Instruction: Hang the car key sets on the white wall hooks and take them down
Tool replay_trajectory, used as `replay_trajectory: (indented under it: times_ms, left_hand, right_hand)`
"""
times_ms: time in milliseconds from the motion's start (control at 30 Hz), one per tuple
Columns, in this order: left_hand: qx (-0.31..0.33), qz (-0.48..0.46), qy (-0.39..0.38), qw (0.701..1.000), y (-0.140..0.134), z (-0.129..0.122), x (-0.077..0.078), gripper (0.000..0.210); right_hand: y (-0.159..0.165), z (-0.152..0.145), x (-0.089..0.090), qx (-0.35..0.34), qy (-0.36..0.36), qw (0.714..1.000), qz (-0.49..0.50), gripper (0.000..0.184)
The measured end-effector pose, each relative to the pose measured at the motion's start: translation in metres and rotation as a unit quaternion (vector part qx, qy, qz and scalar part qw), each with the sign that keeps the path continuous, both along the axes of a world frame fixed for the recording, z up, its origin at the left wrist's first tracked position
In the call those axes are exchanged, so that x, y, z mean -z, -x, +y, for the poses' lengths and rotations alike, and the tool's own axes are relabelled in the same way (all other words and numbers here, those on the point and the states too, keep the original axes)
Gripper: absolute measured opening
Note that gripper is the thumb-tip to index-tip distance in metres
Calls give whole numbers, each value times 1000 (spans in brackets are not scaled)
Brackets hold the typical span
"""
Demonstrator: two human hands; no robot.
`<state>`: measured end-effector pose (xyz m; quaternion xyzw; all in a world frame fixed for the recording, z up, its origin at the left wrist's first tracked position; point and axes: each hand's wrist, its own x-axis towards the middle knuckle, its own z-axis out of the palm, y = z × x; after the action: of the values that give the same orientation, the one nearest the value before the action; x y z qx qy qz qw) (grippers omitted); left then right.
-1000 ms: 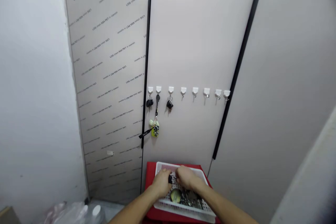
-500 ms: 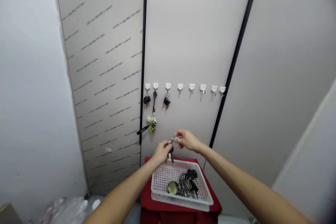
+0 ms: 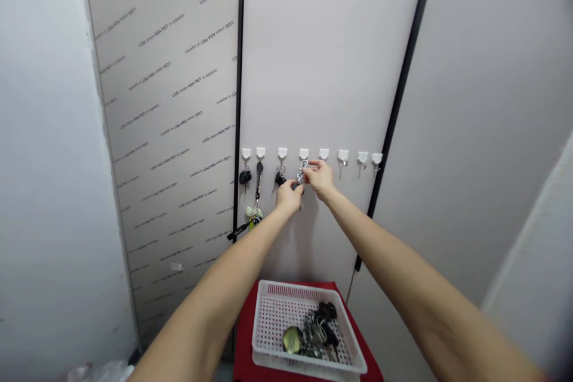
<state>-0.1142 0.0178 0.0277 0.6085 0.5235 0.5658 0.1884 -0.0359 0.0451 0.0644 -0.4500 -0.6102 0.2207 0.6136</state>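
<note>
Head view: both hands are pinching a key on its ring, the right hand (image 3: 321, 178) holding the key ring (image 3: 303, 167) just under the fourth white hook (image 3: 304, 154), the left hand (image 3: 289, 196) gripping the black key (image 3: 299, 189) hanging below.

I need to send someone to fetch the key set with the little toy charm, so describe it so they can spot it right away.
On the pale cabinet door runs a row of white hooks. The toy key set hangs from the second hook from the left, on a long black strap. Unlike the short black keys beside it, it dangles far lower and ends in a yellow-green charm.
</note>
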Motion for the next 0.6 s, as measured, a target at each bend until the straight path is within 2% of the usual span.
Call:
replay_trajectory:
  times_ms: [233, 400, 600]
  left_hand:
    - [5, 36, 34, 999, 0, 12, 9, 29]
    - [21, 48, 56, 997, 0, 19, 16, 30]
    - [56, 8, 91, 994, -4, 34, 28, 36]
  right_hand:
    - [-2, 17, 11, 27, 34, 998, -36, 24]
    - [-3, 22, 17, 48, 23, 997, -54, 22]
    - [-20, 21, 31, 20, -2, 996, -84, 25]
